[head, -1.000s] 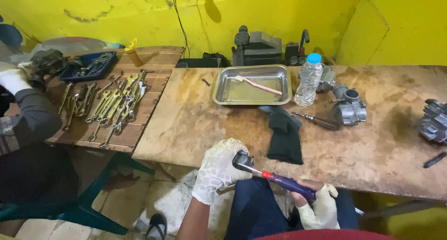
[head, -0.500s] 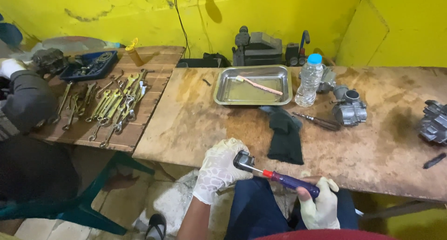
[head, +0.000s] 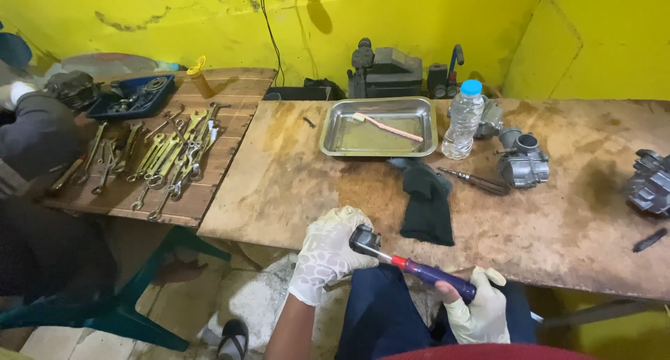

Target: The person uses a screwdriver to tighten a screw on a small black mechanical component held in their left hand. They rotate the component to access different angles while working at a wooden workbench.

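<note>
Screwdriver (head: 426, 270) work first: my right hand (head: 478, 311) is wrapped shut around its blue and red handle, low over my lap just off the near edge of the wooden bench (head: 558, 220). My left hand (head: 326, 252) is curled closed around a small dark metal part (head: 364, 240), and the blade tip meets that part. I think the tip sits in a screw head, though the glove hides the seat. To do this well I should keep the shaft in line with the screw, press in before turning, and brace the part against my knee. The dark cloth (head: 426, 203) lies near on the bench, with the steel tray (head: 335, 133) beyond it.
</note>
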